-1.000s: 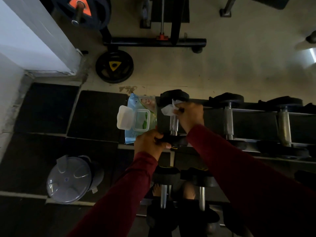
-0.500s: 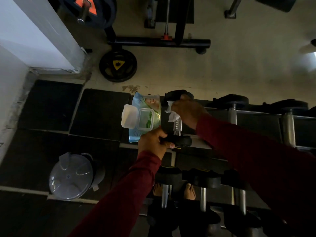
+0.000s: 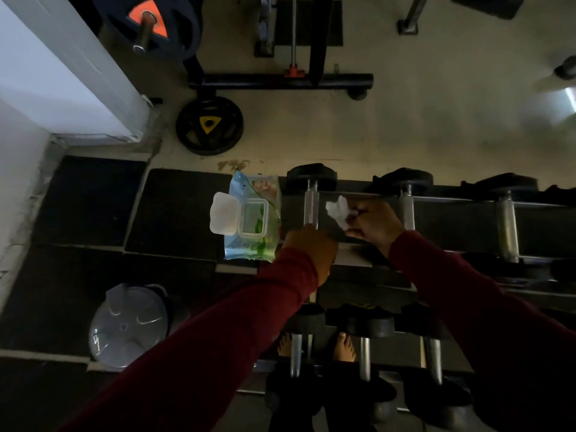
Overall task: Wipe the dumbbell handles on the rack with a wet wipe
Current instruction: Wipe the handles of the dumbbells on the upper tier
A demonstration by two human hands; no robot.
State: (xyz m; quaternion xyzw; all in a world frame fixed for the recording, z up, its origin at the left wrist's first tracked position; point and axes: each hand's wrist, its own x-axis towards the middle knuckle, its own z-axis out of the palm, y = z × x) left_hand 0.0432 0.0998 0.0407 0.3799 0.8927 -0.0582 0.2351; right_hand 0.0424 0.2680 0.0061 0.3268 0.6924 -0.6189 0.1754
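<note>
The leftmost dumbbell on the rack's top tier shows its bare metal handle (image 3: 310,207) between black heads. My left hand (image 3: 310,249) grips that dumbbell's near head, which the hand hides. My right hand (image 3: 374,224) pinches a crumpled white wet wipe (image 3: 338,212), held just right of that handle and apart from it. Two more dumbbell handles (image 3: 406,210) (image 3: 506,227) lie further right on the dumbbell rack (image 3: 461,199).
An open pack of wet wipes (image 3: 252,218) lies at the rack's left end with its lid flipped back. A round bin with a clear lid (image 3: 129,327) stands on the black floor mats at lower left. More dumbbells (image 3: 363,344) sit on the lower tier. A weight plate (image 3: 209,125) leans behind.
My right hand has lifted the wipe off the leftmost handle and moved right, leaving that handle bare. My left hand stays on the near head.
</note>
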